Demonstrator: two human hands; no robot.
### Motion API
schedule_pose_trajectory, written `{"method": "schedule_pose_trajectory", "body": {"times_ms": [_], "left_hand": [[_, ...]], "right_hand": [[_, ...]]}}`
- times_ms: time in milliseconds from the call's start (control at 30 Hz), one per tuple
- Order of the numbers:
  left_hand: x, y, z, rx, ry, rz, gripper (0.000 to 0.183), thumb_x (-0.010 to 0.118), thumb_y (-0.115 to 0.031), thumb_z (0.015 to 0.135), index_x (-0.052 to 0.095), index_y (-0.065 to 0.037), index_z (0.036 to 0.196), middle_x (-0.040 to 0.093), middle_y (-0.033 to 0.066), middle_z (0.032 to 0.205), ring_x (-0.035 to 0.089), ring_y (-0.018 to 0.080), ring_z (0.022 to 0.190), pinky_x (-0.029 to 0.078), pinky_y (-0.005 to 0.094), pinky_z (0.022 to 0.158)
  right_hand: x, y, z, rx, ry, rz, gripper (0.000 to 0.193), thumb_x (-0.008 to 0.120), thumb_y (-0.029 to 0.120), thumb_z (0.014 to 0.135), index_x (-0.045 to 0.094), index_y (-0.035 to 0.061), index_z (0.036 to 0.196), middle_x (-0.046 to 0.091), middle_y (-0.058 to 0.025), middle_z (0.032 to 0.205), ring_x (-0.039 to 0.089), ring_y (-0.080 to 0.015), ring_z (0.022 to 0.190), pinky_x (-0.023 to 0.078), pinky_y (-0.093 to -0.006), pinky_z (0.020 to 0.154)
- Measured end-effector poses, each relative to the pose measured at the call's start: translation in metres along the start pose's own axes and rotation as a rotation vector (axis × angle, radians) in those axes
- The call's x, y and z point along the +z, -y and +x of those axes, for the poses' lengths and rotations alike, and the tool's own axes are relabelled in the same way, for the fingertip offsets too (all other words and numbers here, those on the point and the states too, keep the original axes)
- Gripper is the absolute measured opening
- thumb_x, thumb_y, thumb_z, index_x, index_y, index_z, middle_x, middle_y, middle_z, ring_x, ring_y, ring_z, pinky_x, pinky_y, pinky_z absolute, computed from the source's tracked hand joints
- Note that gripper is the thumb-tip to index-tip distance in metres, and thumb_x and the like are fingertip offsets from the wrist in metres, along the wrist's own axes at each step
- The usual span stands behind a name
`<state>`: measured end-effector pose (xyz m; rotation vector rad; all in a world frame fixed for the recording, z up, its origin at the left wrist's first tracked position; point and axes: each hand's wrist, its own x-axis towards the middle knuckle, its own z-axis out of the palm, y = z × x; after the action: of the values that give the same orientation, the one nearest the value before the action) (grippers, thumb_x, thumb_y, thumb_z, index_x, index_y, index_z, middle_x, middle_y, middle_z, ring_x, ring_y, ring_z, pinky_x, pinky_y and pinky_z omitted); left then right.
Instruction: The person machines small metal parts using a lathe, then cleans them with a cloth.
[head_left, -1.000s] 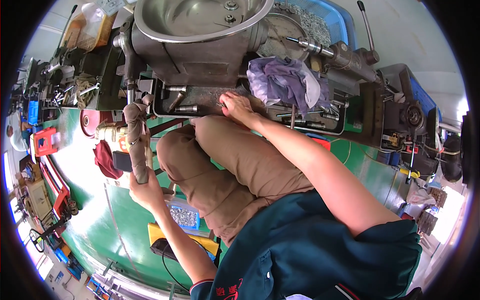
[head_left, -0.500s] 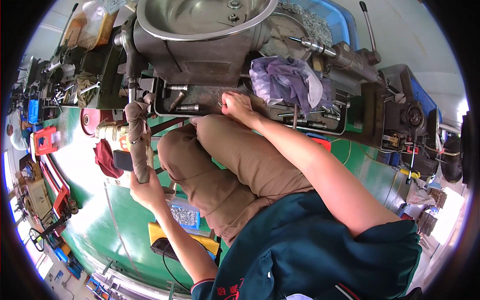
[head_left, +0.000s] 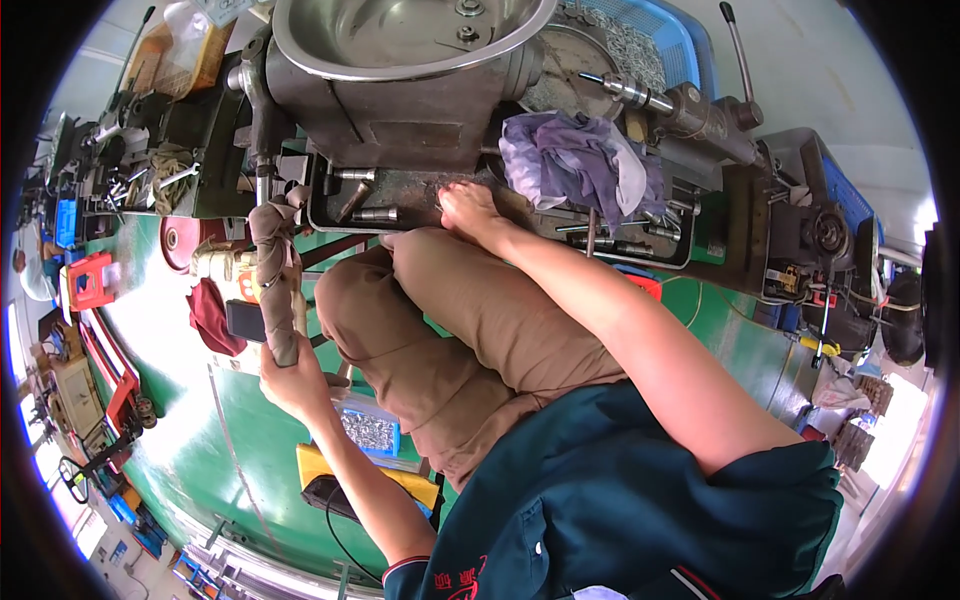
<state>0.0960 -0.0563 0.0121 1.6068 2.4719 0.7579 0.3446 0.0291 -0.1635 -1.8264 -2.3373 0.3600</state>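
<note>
My left hand (head_left: pixel 290 378) is wrapped round the lower end of a cloth-wrapped lever (head_left: pixel 275 260), which hangs from the machine's left side. Above my knees, my right hand (head_left: pixel 468 210) is closed over the dark metal tray (head_left: pixel 420 188), its fingertips pressed together. Whatever it pinches is too small to make out. Several metal tool holders (head_left: pixel 375 214) lie in the tray to the left of that hand. A purple rag (head_left: pixel 570 165) is bunched up to its right, over the tray's far side.
A steel bowl (head_left: pixel 400 60) with a few metal parts sits on top of the machine. Behind the rag, a blue basket (head_left: pixel 680 40) holds many small metal pieces. A horizontal spindle (head_left: pixel 640 97) points left at the right. Below my left forearm stands a blue bin (head_left: pixel 370 433) of small parts.
My right hand has shifted slightly left and its fingers have turned downward a little over the tray. My left hand stays on the lever.
</note>
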Motion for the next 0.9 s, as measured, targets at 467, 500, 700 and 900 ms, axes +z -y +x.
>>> {"method": "schedule_pose_trajectory", "body": {"times_ms": [467, 500, 700, 900], "left_hand": [[0.0, 0.0, 0.0, -0.008, -0.006, 0.001, 0.022, 0.06, -0.02, 0.064, 0.054, 0.001, 0.069, 0.054, 0.0171, 0.06, 0.053, 0.0331, 0.055, 0.04, 0.0379, 0.052], [0.001, 0.001, -0.001, 0.011, -0.021, 0.013, 0.022, 0.06, -0.02, 0.064, 0.053, 0.001, 0.069, 0.054, 0.0172, 0.059, 0.053, 0.033, 0.055, 0.04, 0.0378, 0.052], [-0.001, -0.002, 0.0, 0.016, -0.018, 0.025, 0.022, 0.06, -0.02, 0.064, 0.053, 0.001, 0.069, 0.053, 0.0174, 0.059, 0.053, 0.0327, 0.054, 0.04, 0.0374, 0.051], [0.0, -0.001, 0.0, 0.023, -0.028, 0.014, 0.021, 0.06, -0.019, 0.064, 0.053, 0.001, 0.068, 0.053, 0.0172, 0.059, 0.053, 0.033, 0.054, 0.04, 0.0376, 0.051]], "right_hand": [[-0.016, 0.007, 0.009, 0.188, 0.227, 0.213, 0.022, 0.054, 0.018, 0.058, 0.059, 0.0022, 0.073, 0.059, -0.0176, 0.07, 0.059, -0.0308, 0.067, 0.048, -0.0391, 0.062], [-0.016, 0.008, 0.009, 0.201, 0.243, 0.222, 0.023, 0.054, 0.019, 0.058, 0.059, 0.0023, 0.074, 0.059, -0.0175, 0.07, 0.059, -0.031, 0.067, 0.048, -0.039, 0.062], [-0.016, 0.011, 0.008, 0.188, 0.233, 0.196, 0.024, 0.055, 0.02, 0.059, 0.059, 0.0034, 0.076, 0.059, -0.0159, 0.07, 0.059, -0.0306, 0.067, 0.048, -0.0381, 0.061], [-0.014, 0.01, 0.006, 0.239, 0.18, 0.183, 0.024, 0.055, 0.02, 0.059, 0.059, 0.0046, 0.077, 0.06, -0.0149, 0.071, 0.059, -0.0287, 0.068, 0.048, -0.0371, 0.062]]}}
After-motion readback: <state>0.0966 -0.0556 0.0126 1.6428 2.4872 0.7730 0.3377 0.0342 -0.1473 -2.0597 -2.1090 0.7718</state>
